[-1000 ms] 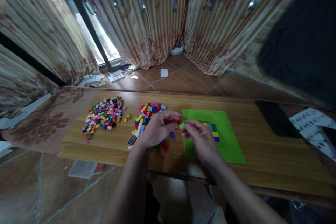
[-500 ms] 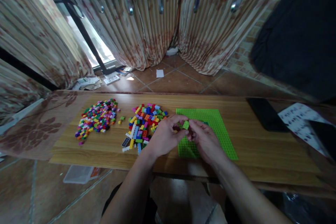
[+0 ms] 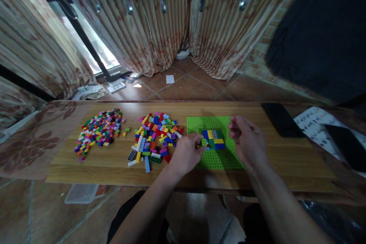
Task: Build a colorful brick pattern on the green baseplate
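Observation:
My left hand (image 3: pixel 187 153) pinches a small lime-green brick (image 3: pixel 204 142) between thumb and fingers, at the left side of a group of joined bricks. That group, with blue, yellow, green and grey bricks (image 3: pixel 215 139), sits in the middle of a lime-green baseplate (image 3: pixel 223 163). Over the baseplate's right edge, apart from the bricks, is my right hand (image 3: pixel 249 139). Its fingers are curled together, and whatever they may hold is hidden.
Left of the baseplate lies a loose heap of mixed bricks (image 3: pixel 153 137). Further left is a pile of smaller pieces (image 3: pixel 98 129). A black phone-like slab (image 3: pixel 283 120) and a printed sheet (image 3: pixel 313 126) lie at the right. A clear plastic box (image 3: pixel 81 193) rests on the floor.
My hands have come apart: the right moved right, off the green brick, while the left keeps it, slightly lower. The joined bricks on the baseplate now show. The view has shifted slightly.

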Demonstrator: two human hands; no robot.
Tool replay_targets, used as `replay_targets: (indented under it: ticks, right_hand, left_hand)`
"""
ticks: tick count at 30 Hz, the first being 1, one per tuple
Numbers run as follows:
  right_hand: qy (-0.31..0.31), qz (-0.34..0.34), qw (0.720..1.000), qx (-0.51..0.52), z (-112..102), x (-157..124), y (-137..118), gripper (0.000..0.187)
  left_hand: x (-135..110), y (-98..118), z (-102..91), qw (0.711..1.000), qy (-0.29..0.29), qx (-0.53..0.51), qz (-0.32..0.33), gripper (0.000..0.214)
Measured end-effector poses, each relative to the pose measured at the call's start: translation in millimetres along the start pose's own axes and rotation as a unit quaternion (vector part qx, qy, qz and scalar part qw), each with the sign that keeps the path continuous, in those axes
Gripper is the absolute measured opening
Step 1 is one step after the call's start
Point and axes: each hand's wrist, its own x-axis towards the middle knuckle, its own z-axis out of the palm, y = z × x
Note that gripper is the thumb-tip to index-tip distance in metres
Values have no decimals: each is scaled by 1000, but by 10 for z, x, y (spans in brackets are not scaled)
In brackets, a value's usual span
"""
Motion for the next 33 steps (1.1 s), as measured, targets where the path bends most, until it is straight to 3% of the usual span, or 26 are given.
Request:
replay_targets:
  ticks: [8,17,22,27,30,33]
  right_hand:
    - [-23,-6,1000,-3,14,-50,7,20]
    - [-33,-2,999,-14,-15,-46,12,20]
    - [-34,-7,999,-34,-19,-53,13,20]
    - [-21,-9,999,-46,-16,-38,23,23]
    - [-1,-7,996,-90,-61,8,62,21]
    - [-9,-16,977,-211,-148,74,121,17]
  left_hand:
    - [40,23,166,999,13,9,-52,30]
    - [37,46,92,999,-19,14,-46,40]
    - [63,60,77,999,-19,2,-32,22]
    - [120,93,128,997,7,22,-73,16]
    - [131,95,140,995,7,0,-95,16]
    - [133,68,137,995,16,-26,-97,13]
